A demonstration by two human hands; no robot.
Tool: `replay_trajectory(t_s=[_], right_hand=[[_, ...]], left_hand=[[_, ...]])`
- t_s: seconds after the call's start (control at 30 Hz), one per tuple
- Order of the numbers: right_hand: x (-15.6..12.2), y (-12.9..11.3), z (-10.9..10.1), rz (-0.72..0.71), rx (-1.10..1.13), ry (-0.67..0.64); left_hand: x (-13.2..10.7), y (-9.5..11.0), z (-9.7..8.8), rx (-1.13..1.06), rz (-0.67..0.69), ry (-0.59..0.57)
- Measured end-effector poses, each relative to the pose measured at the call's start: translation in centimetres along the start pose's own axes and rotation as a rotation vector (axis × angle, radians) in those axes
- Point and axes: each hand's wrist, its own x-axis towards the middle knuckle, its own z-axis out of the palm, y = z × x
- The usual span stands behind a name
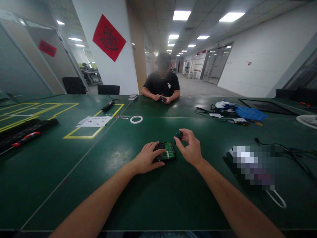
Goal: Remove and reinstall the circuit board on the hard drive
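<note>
A black device casing with a green circuit board (169, 150) lies on the green tabletop in front of me. My left hand (148, 158) grips it from the left, fingers across its top and thumb along its near edge. Just up and to the right, my right hand (190, 145) pinches a small dark part (178, 134) between thumb and fingertips. This part is held above the table beside the board's right end; its exact kind is too small to tell. A thin wire may run from it down to the board, but I cannot tell.
Across the table (119, 205) a person (162, 84) in a black shirt holds a small dark object. A white tape roll (136, 119) and papers (95, 121) lie ahead left. To the right are a blue bin (251, 113), pliers (236, 122), black cables (294, 152) and a blurred-out object (252, 167).
</note>
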Motion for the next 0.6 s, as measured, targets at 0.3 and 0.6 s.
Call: replay_trajectory(t_s=[0.3,0.6], right_hand=[[-0.03,-0.17,-0.09,0.011,0.014,-0.021],[0.08,0.16,-0.10,0.012,0.009,-0.014]], left_hand=[[0.09,-0.06,0.07,0.001,0.005,0.004],[-0.03,-0.10,-0.08,-0.027,-0.002,0.004]])
